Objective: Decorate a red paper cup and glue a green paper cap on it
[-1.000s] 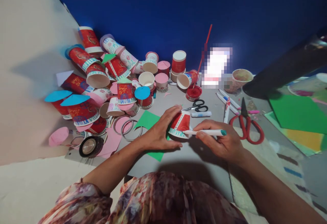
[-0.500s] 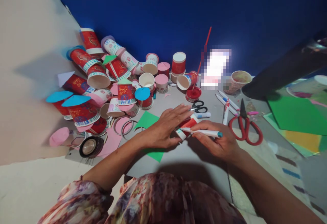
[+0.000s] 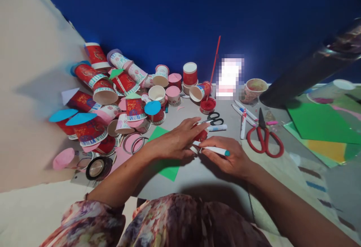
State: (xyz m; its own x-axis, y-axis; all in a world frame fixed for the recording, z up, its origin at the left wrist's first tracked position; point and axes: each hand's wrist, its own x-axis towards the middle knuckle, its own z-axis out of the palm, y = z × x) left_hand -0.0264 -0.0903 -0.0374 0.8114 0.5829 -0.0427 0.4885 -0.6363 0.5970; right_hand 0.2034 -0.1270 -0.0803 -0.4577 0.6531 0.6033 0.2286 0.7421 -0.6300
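My left hand (image 3: 180, 138) is wrapped over a red and white paper cup (image 3: 200, 136) that lies on its side on the grey table (image 3: 194, 175). Much of the cup is hidden under its fingers. Pinched in my right hand (image 3: 225, 155) is a white marker with a teal end (image 3: 216, 150), its tip by the cup's white rim band. Green paper (image 3: 169, 170) lies partly beneath my left forearm. Just behind the cup are black-handled scissors (image 3: 216, 119) and a capped marker (image 3: 218, 128).
Many decorated cups (image 3: 88, 128) are heaped at the left. Tape rings (image 3: 138, 144) lie before them. Red-handled scissors (image 3: 265, 141), markers (image 3: 243, 123) and green sheets (image 3: 318, 121) are on the right. A dark pole (image 3: 304, 66) slants across the back right, near a phone (image 3: 229, 76).
The view has shifted slightly, so most things appear further left. The cup has turned and more of it is covered by my hands. Both hands keep their hold.
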